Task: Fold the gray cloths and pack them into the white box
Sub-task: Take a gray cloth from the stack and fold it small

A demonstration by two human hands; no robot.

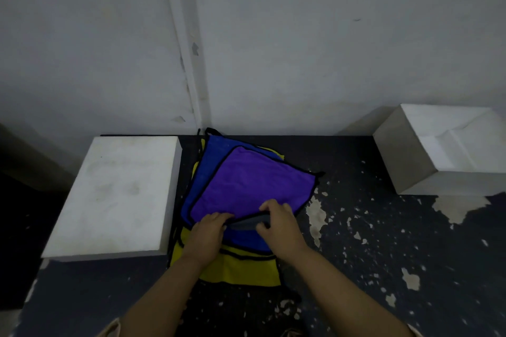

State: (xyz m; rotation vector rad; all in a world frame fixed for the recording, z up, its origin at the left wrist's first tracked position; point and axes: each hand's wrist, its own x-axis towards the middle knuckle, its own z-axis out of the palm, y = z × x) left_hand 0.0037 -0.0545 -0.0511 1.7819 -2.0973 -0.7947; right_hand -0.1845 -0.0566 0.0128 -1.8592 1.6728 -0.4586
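While both hands pinch the purple cloth's (246,183) near edge, left hand (209,230), right hand (279,223).

Dim, soft, bluish light; wide-angle edge bending.

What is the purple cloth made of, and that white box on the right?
The purple cloth looks like soft, fuzzy microfibre: matte nap, black stitched edging, gray underside showing where both hands lift its near edge. The white box looks like matte cardboard or foam board, with flat walls and sharp corners; I can't tell which.
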